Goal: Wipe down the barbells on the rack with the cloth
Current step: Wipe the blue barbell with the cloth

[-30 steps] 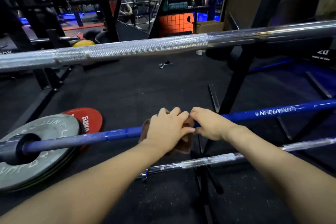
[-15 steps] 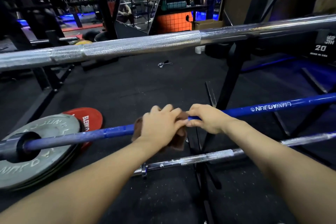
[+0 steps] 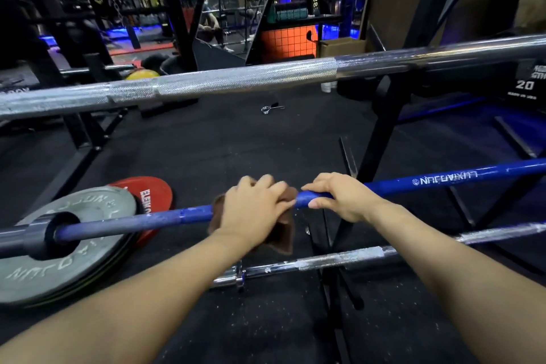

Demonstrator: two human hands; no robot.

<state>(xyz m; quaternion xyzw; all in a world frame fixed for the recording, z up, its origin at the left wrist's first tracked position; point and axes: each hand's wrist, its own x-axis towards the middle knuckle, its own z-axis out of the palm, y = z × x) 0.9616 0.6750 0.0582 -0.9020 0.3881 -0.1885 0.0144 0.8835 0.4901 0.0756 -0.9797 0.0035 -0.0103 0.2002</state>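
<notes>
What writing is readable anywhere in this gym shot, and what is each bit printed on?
"20": black plate at far right; the small print above and below it is blurred.
"ELEIKO", partly hidden: red plate.
Mirrored white brand lettering, not surely readable: blue barbell.
Raised letters, distorted, unreadable: grey plate.
Mirrored digits, unclear: dark sign.

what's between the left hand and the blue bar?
The brown cloth. In the head view the left hand grips it around the blue barbell; the right hand holds the bar bare, beside it.
</notes>
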